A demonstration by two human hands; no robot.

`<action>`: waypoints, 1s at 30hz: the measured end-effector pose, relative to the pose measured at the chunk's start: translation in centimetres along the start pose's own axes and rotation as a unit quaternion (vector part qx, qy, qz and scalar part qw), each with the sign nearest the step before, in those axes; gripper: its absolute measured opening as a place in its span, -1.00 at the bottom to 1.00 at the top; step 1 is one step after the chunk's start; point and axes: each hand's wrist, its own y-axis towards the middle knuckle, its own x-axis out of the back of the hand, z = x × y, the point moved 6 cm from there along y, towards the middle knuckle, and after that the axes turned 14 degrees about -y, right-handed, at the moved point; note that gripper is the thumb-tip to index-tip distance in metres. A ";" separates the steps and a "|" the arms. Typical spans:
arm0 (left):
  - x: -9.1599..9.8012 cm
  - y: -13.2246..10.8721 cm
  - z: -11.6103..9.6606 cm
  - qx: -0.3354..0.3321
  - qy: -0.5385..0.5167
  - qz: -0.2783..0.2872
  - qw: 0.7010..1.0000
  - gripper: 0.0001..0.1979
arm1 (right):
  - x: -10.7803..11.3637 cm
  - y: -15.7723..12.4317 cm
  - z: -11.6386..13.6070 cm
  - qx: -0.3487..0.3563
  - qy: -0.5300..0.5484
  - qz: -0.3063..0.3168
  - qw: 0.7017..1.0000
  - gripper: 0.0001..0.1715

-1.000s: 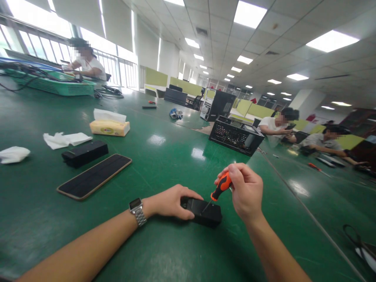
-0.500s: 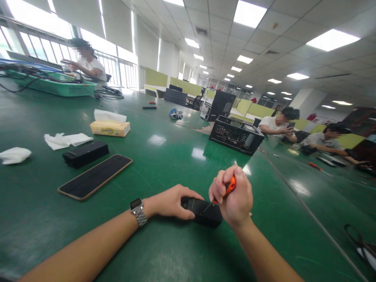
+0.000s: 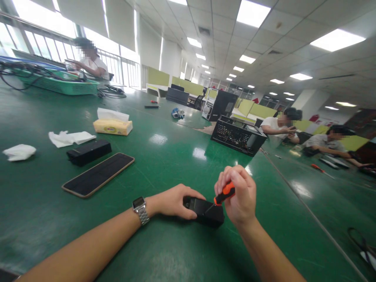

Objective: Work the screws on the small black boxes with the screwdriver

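Observation:
My left hand [image 3: 178, 201], with a metal-banded watch [image 3: 141, 210] on its wrist, grips the left end of a black box-shaped device [image 3: 210, 213] lying on the green table. Thumb and fingers press on opposite sides of it. In my right hand [image 3: 239, 192] is an orange and black screwdriver [image 3: 225, 192], its handle held between thumb and fingers. The thin shaft slants down to the left and its tip meets the top face of the black device. Whether a screw sits under the tip is too small to tell.
Left of me lie a phone [image 3: 98, 175], a second black box-shaped device [image 3: 89, 152], tissues [image 3: 71, 138] and a tissue pack [image 3: 113, 127]. Ahead stands an open computer case [image 3: 237, 135]. Another screwdriver [image 3: 321, 170] rests at right, near seated people. A green basket [image 3: 70, 87] holds cables.
My right hand's fingers have loosened and turned around the screwdriver handle, so more of the handle shows. The left hand stays on the black device. The view has shifted slightly.

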 end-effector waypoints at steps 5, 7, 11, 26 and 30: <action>0.0 0.0 0.1 0.001 -0.004 0.003 1.000 -0.52 | 0.0 0.1 0.1 -0.022 0.015 0.005 1.000 -0.71; -0.1 0.0 0.2 0.003 -0.008 0.005 1.000 -0.54 | -0.5 0.0 0.0 -0.048 0.032 0.040 0.998 -0.68; -0.1 0.0 0.2 0.006 -0.006 0.007 1.000 -0.55 | -1.1 -0.1 0.0 -0.077 0.065 0.099 0.990 -0.64; -0.1 0.0 0.2 0.010 -0.003 0.004 1.000 -0.51 | 0.7 0.6 0.3 0.010 -0.029 0.010 0.999 -0.70; -0.1 -0.1 0.1 0.005 -0.003 0.006 1.000 -0.52 | 0.7 0.6 0.5 0.007 -0.017 0.012 1.000 -0.73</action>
